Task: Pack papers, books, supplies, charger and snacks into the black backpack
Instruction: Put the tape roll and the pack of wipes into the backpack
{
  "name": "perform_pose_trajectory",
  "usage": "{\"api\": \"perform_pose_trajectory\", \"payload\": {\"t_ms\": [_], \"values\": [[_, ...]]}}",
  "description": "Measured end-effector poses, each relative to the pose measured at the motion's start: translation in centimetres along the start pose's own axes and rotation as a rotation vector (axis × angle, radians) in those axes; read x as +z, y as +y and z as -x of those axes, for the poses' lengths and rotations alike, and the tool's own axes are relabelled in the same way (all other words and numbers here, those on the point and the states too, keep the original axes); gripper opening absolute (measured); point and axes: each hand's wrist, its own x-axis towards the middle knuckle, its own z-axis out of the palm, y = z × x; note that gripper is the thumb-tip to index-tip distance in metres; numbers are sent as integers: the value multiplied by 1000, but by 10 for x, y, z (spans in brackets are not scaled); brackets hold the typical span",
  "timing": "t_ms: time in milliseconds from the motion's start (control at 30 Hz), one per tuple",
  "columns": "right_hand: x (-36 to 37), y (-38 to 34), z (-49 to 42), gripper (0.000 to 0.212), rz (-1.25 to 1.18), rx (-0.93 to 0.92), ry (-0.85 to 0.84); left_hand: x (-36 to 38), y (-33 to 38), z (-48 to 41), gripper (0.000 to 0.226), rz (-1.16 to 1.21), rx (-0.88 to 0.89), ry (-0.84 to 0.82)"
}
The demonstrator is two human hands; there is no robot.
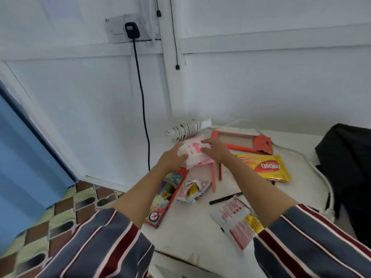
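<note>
In the head view, my one feed, both hands were out over the far left part of the white surface (pixel 186 243). They held a soft pink-and-white packet (pixel 193 155) between them. The left hand (pixel 172 158) had its fingers (pixel 183 156) curled round the packet's near-left end. The right hand (pixel 215 149) pinched the far-right end between thumb and fingertips. The packet's long axis ran on a slant from near left to far right, hand to hand. I could not tell whether it was lifted or resting on the surface.

The black backpack (pixel 345 157) stood at the right edge of the surface, well apart from the packet and across the clutter. It was on the right hand's side, so I judged that hand the nearer one to carry the packet over. I could not make out the bag's opening from here.

The yellow snack bag (pixel 265 167) lay between the hands and the backpack, just right of the right forearm. The white charger (pixel 186 128), its cable coiled round it, lay just beyond the packet by the wall. The coloured pencil box (pixel 166 195) lay under the left forearm.
</note>
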Motion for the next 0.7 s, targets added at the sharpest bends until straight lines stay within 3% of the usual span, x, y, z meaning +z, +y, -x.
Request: {"api": "perform_pose_trajectory", "payload": {"t_ms": [300,533,700], "values": [[2,-1,-13,44,-112,62,51,3,-1,-24,38,16,146,26],[-11,-9,7,45,-305,44,108,-4,19,-6,34,69,159,200],[-31,-22,43,42,-592,-1,216,-16,57,27,29,203,240,352]]}}
